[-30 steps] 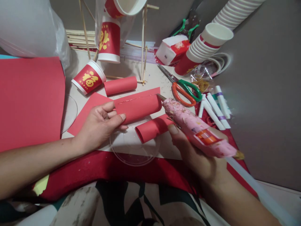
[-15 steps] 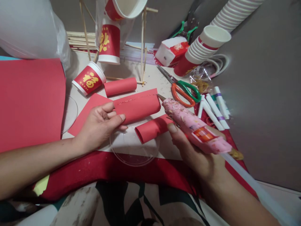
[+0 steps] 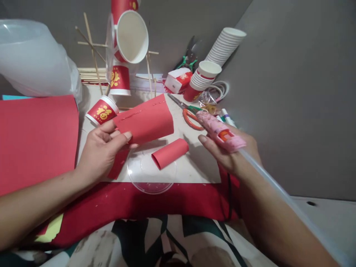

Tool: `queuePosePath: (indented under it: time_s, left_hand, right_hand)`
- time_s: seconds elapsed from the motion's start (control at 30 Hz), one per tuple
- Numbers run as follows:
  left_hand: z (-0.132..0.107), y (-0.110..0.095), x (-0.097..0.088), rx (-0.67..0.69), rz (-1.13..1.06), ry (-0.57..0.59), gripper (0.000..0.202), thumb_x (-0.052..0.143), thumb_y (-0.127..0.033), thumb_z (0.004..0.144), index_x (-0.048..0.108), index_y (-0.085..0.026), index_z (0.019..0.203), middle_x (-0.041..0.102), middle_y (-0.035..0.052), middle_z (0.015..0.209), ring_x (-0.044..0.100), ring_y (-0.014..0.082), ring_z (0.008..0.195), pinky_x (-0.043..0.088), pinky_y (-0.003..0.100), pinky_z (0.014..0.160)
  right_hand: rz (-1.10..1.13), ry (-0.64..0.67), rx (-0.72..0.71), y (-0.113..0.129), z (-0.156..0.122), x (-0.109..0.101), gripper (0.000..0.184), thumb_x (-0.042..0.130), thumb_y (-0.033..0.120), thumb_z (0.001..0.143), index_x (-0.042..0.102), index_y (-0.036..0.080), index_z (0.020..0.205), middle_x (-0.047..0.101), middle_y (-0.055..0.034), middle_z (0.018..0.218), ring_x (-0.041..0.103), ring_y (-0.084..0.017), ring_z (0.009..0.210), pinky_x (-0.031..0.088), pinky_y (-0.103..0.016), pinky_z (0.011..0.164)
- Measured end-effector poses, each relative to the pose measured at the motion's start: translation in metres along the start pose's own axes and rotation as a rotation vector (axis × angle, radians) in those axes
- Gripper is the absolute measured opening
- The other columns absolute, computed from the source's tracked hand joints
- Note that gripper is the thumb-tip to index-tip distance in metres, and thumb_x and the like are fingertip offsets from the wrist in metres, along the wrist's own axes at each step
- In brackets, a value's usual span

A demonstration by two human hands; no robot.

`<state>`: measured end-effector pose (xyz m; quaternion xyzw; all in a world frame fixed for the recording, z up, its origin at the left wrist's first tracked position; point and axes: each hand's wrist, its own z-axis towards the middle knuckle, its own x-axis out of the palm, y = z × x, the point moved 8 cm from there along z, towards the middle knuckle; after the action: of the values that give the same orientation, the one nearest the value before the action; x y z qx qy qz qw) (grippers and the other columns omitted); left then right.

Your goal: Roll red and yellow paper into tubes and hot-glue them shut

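My left hand [image 3: 101, 150] pinches a curled sheet of red paper [image 3: 144, 122] by its near left edge and holds it lifted off the table; a thin line of glue runs along its far edge. My right hand [image 3: 226, 152] grips a pink hot glue gun [image 3: 219, 130], nozzle pointing up and left, apart from the paper, with a white glue stick trailing toward me. A finished red paper tube [image 3: 169, 153] lies on the table between my hands, partly over a clear plastic lid [image 3: 147, 178].
A tipped red paper cup [image 3: 101, 111], an upright cup [image 3: 119, 79] and a stick frame stand behind. Orange-and-green scissors [image 3: 191, 115], stacked paper cups [image 3: 204, 76], a white and red box [image 3: 178, 79] and markers lie at right. A large red sheet [image 3: 36, 137] covers the left.
My left hand lifted the red paper off the table and tilted it up. My right hand drew the glue gun away to the right. The camera view pulled back.
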<state>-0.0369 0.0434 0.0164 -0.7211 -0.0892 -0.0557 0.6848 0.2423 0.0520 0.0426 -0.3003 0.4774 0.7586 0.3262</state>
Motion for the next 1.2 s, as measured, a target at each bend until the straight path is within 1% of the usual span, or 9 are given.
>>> queuePosePath:
  time_s: [0.13, 0.3, 0.5, 0.63, 0.8, 0.9, 1.0, 1.1, 1.2]
  left_hand:
    - [-0.005, -0.026, -0.001, 0.113, -0.010, -0.007, 0.021, 0.072, -0.017, 0.079, 0.075, -0.023, 0.099, 0.074, -0.0008, 0.088, 0.070, 0.0151, 0.080, 0.062, 0.029, 0.076]
    - [-0.012, -0.043, -0.006, 0.205, 0.062, -0.032, 0.021, 0.072, -0.018, 0.081, 0.075, -0.025, 0.100, 0.073, -0.0026, 0.083, 0.069, 0.0153, 0.083, 0.062, 0.031, 0.082]
    - [-0.015, -0.041, -0.005, 0.218, 0.075, -0.011, 0.022, 0.074, -0.020, 0.080, 0.074, -0.026, 0.102, 0.075, -0.0020, 0.085, 0.070, 0.0175, 0.082, 0.060, 0.037, 0.087]
    - [-0.014, -0.032, -0.005, 0.180, 0.088, -0.017, 0.020, 0.074, -0.023, 0.080, 0.074, -0.025, 0.101, 0.075, -0.0015, 0.084, 0.070, 0.0171, 0.081, 0.059, 0.034, 0.086]
    - [-0.018, -0.034, -0.001, 0.224, 0.134, 0.035, 0.026, 0.072, -0.025, 0.082, 0.072, -0.021, 0.107, 0.077, 0.0045, 0.102, 0.072, 0.0203, 0.092, 0.059, 0.035, 0.088]
    - [-0.028, -0.042, 0.000, 0.368, 0.309, 0.057, 0.021, 0.070, -0.020, 0.083, 0.073, -0.022, 0.103, 0.077, 0.0036, 0.096, 0.072, 0.0203, 0.088, 0.060, 0.034, 0.085]
    - [-0.043, -0.050, 0.013, 0.585, 0.481, 0.204, 0.033, 0.064, -0.007, 0.081, 0.072, -0.027, 0.106, 0.077, 0.0022, 0.101, 0.073, 0.0207, 0.094, 0.059, 0.034, 0.089]
    - [-0.057, -0.055, 0.026, 0.793, 0.531, 0.366, 0.052, 0.057, 0.003, 0.077, 0.068, -0.028, 0.116, 0.076, 0.0030, 0.109, 0.072, 0.0211, 0.102, 0.059, 0.034, 0.092]
    - [-0.063, -0.058, 0.034, 0.920, 0.573, 0.439, 0.057, 0.054, 0.003, 0.075, 0.065, -0.026, 0.122, 0.077, 0.0060, 0.107, 0.072, 0.0218, 0.103, 0.060, 0.033, 0.089]
  right_hand:
    - [-0.146, 0.118, 0.021, -0.024, 0.003, -0.001, 0.029, 0.065, 0.045, 0.077, 0.047, 0.023, 0.073, 0.053, 0.0003, 0.064, 0.045, -0.014, 0.055, 0.037, -0.027, 0.052]
    - [-0.357, 0.276, 0.030, -0.059, -0.002, 0.009, 0.024, 0.061, 0.042, 0.077, 0.049, 0.022, 0.080, 0.060, -0.0056, 0.079, 0.052, -0.019, 0.065, 0.037, -0.030, 0.057]
    - [-0.484, 0.398, 0.038, -0.075, 0.003, 0.013, 0.036, 0.060, 0.055, 0.082, 0.050, 0.021, 0.084, 0.062, -0.0096, 0.092, 0.055, -0.022, 0.076, 0.037, -0.031, 0.061]
    - [-0.480, 0.404, 0.014, -0.083, 0.010, 0.016, 0.032, 0.059, 0.051, 0.083, 0.055, 0.020, 0.088, 0.063, -0.0108, 0.095, 0.057, -0.023, 0.079, 0.040, -0.032, 0.064]
    - [-0.408, 0.404, 0.000, -0.085, 0.013, 0.012, 0.040, 0.063, 0.049, 0.079, 0.063, 0.017, 0.104, 0.066, -0.0141, 0.102, 0.063, -0.027, 0.088, 0.047, -0.036, 0.070]
    - [-0.232, 0.213, 0.011, -0.058, 0.018, -0.009, 0.035, 0.063, 0.047, 0.078, 0.067, 0.018, 0.097, 0.069, -0.0111, 0.094, 0.064, -0.025, 0.079, 0.049, -0.037, 0.068]
    - [0.203, -0.018, 0.135, -0.027, 0.022, -0.024, 0.027, 0.062, 0.047, 0.082, 0.069, 0.021, 0.086, 0.069, -0.0046, 0.081, 0.063, -0.018, 0.072, 0.050, -0.032, 0.065]
    - [0.589, 0.045, 0.385, -0.013, 0.023, 0.006, 0.035, 0.071, 0.052, 0.075, 0.070, 0.020, 0.089, 0.061, 0.0009, 0.063, 0.056, -0.012, 0.051, 0.046, -0.026, 0.049]
    - [0.834, 0.210, 0.561, -0.007, 0.022, 0.048, 0.042, 0.072, 0.056, 0.073, 0.068, 0.017, 0.089, 0.063, -0.0007, 0.064, 0.057, -0.010, 0.049, 0.041, -0.020, 0.040]
